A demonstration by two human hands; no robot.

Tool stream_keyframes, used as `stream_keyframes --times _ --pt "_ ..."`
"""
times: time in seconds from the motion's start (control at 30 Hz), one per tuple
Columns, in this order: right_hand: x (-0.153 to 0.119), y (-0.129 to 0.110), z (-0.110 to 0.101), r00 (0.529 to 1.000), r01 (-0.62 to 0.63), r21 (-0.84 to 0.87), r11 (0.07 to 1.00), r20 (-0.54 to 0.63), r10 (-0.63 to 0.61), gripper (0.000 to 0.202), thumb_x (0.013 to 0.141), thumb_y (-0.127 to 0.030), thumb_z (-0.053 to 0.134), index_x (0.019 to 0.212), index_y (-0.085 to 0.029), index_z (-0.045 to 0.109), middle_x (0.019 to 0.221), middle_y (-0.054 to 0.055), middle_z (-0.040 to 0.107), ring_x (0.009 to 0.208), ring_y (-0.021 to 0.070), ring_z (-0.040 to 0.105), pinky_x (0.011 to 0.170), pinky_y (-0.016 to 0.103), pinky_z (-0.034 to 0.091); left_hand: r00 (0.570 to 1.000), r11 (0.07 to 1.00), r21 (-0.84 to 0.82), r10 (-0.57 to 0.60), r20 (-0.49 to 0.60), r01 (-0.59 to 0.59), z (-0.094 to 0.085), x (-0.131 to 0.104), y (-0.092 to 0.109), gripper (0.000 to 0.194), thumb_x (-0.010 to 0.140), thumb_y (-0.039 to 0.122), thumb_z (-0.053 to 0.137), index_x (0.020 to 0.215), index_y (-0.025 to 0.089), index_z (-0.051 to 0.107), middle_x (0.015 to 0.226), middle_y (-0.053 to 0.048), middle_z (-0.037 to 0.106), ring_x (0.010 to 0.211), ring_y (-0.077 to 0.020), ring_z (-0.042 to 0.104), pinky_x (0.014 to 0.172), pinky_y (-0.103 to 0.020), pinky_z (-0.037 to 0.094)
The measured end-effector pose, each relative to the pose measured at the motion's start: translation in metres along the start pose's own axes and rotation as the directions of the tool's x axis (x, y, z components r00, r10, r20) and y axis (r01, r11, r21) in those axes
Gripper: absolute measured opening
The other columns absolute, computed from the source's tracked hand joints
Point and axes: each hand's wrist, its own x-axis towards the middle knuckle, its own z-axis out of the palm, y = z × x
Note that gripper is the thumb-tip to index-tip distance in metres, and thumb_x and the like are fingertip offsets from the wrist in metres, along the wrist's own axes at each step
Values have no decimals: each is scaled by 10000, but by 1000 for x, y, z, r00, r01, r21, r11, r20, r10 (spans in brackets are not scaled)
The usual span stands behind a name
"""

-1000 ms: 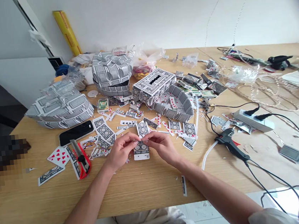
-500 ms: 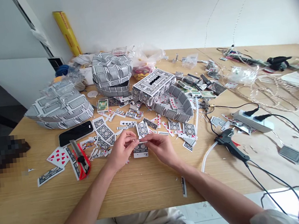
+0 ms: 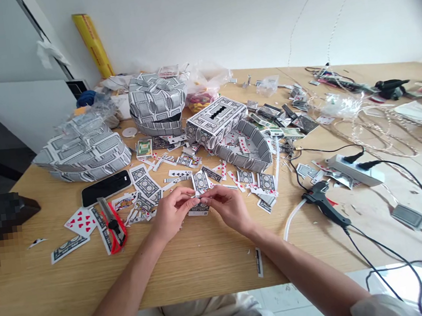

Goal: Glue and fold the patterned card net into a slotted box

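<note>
A small card strip (image 3: pixel 199 195), judged light, thin and easily creased, is pinched at its ends by the left hand (image 3: pixel 169 213) and right hand (image 3: pixel 229 207), at 6 o'clock of the card box (image 3: pixel 216 119).

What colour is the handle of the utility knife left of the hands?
Red, with a grey and black blade slider; the utility knife shows best in the head view.

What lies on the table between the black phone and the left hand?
In the head view, between the black phone and the left hand lie scattered playing cards, mostly patterned backs up, overlapping on the wooden table.
</note>
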Motion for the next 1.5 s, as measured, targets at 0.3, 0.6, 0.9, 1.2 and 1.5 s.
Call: stream_keyframes --times 0.3,0.6,0.9,1.2,1.5 --pt "2 2 3 995 -105 206 973 22 102 449 767 -511 937 1061 -222 759 953 62 797 823 212 731 737 328 588 1000 999 38 -12 -18 12 -7 1 10 321 964 486 695 819 212 780 715 9 687 675 -158 584 642 -267 446" --pt "-6 1 4 987 -73 192 979 155 43 365 970 -480 757 1195 -261 571 821 -23 708 725 161 670 685 283 523 983 983 -138 -138 -123 121 -10 4 8 395 922 572 735 790 200 725 567 45 540 503 -133 507 497 -264 392" --pt "3 5 0 999 -28 49 998 46 26 392 957 -592 717 989 -207 787 827 46 731 686 176 601 643 308 484 1000 1000 -30 5 -21 -5 -12 1 7 320 1019 403 641 1297 247 618 798 18 675 710 -165 647 674 -264 496" --pt "6 1 -5 993 -111 168 980 46 104 398 895 -603 783 986 -216 778 837 17 718 747 174 616 704 300 494 995 999 28 41 91 -43 -15 -2 11 256 848 337 847 1064 223 772 1035 -42 773 742 -158 695 730 -292 589" --pt "3 -5 -8 991 -98 252 963 108 73 306 943 -521 750 984 -218 764 861 16 706 737 166 650 727 325 544 982 982 10 189 -4 -189 -14 2 1 169 850 395 884 877 237 833 917 -52 818 830 -207 752 733 -304 600"
